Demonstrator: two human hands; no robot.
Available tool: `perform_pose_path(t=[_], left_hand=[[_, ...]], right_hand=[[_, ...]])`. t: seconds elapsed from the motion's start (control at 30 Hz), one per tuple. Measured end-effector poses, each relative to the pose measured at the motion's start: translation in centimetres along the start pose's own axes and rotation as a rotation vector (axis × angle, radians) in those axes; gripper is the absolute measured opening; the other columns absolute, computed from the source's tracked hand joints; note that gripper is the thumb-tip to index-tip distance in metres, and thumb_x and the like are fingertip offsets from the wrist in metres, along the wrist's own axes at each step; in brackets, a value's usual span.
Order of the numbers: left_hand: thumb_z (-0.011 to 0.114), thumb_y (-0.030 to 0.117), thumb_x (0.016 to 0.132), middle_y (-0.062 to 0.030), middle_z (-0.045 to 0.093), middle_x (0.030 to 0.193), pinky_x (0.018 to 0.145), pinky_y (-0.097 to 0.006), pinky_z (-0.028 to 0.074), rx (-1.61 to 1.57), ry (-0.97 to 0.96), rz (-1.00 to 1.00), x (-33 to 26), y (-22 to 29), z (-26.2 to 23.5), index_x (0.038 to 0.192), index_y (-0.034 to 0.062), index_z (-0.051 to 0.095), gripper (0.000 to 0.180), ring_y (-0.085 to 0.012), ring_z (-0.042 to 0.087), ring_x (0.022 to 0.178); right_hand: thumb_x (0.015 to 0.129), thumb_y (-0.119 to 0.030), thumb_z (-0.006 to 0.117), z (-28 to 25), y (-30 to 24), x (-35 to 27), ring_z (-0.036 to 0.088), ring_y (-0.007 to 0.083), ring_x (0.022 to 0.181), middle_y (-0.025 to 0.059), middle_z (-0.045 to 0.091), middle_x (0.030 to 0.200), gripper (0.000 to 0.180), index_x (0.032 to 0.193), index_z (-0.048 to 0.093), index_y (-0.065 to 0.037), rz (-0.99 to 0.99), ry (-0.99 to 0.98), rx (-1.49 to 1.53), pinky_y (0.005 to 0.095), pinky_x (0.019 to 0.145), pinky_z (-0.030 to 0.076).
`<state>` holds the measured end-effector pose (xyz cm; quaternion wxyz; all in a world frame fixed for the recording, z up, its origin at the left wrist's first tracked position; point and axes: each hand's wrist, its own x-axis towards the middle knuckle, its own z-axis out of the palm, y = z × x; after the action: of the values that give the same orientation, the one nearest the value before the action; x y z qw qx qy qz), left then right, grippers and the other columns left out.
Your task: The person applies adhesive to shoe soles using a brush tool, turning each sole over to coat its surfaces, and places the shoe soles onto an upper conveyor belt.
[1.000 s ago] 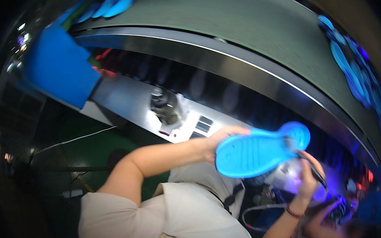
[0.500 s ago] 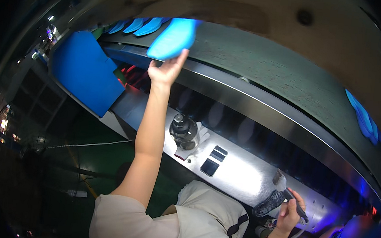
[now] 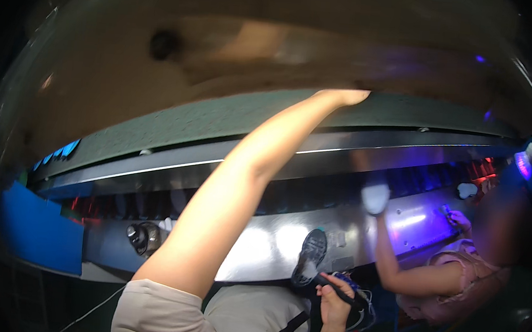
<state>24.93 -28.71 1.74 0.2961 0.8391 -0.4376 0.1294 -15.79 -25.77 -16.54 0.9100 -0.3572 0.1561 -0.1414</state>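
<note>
My left arm stretches up and across to the green conveyor belt (image 3: 207, 109). My left hand (image 3: 350, 96) is at the far side of the belt, its fingers cut off from sight by the brown overhead edge. Low in the middle, my right hand (image 3: 334, 301) is closed round the black handle of a brush (image 3: 344, 294). The brush's pale head meets the lower end of a dark, sole-shaped piece (image 3: 314, 248) at the steel ledge's near edge; whether that piece is a sole or a dish I cannot tell.
A co-worker (image 3: 442, 282) sits at the right, one hand raised with a pale sole-shaped piece (image 3: 375, 199). A dark-topped bottle (image 3: 139, 237) stands on the steel ledge (image 3: 259, 247). A blue panel (image 3: 39, 228) is at left; blue-lit soles (image 3: 58, 153) lie on the belt.
The view has swung right. My left hand has left the blue-lit sole it was at and reached farther right over the belt. My right hand still holds the brush.
</note>
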Motion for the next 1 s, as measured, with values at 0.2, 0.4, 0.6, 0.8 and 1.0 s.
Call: perform_pose_path(t=[0.2,0.4,0.6,0.8,1.0], left_hand=[[0.049,0.043,0.081,-0.0076,0.06,0.077,0.07,-0.04,0.045,0.561,0.119,0.203,-4.6,0.4,-2.4,0.074,0.007,0.06,0.038,-0.0282,0.059,0.072],[0.062,0.021,0.077,-0.0084,0.055,0.08,0.079,-0.035,0.039,0.051,0.402,0.126,-23.7,4.3,-14.4,0.07,0.0063,0.057,0.017,-0.0222,0.053,0.084],[0.062,0.01,0.069,-0.0143,0.054,0.106,0.091,-0.04,0.041,-1.491,0.576,-0.724,-41.1,5.4,-16.7,0.116,-0.0029,0.041,0.053,-0.0264,0.052,0.103],[0.061,0.056,0.066,-0.0224,0.041,0.124,0.09,-0.049,0.04,-2.121,0.179,-0.54,-44.4,6.6,-10.7,0.133,0.0007,0.023,0.095,-0.0365,0.047,0.109],[0.011,0.078,0.071,-0.0184,0.045,0.122,0.09,-0.046,0.04,-2.154,0.013,-0.654,-39.9,8.5,-4.8,0.131,0.0068,0.031,0.095,-0.0334,0.048,0.107]], right_hand=[[0.072,0.003,0.058,-0.4,-1.0,-0.5,0.059,0.0232,0.085,0.0209,0.059,0.097,0.024,0.095,0.057,0.005,-0.019,-0.03,-0.08,0.0306,0.074,0.048],[0.073,0.002,0.057,1.1,-3.8,-1.0,0.059,0.0196,0.078,0.0192,0.061,0.094,0.022,0.095,0.057,0.005,-0.085,-0.111,-0.071,0.0275,0.073,0.047],[0.075,0.0,0.055,4.7,-5.3,-0.1,0.059,0.0207,0.083,0.0185,0.06,0.095,0.02,0.095,0.057,0.004,-0.057,-0.274,-0.119,0.0273,0.074,0.047],[0.075,-0.002,0.055,8.5,-4.5,3.0,0.06,0.021,0.084,0.019,0.061,0.094,0.022,0.095,0.057,0.006,-0.017,-0.443,-0.126,0.028,0.076,0.047],[0.076,-0.002,0.059,12.4,-1.2,7.8,0.057,0.0143,0.077,0.0146,0.063,0.089,0.018,0.093,0.06,0.005,0.021,-0.365,-0.178,0.0245,0.071,0.045]])
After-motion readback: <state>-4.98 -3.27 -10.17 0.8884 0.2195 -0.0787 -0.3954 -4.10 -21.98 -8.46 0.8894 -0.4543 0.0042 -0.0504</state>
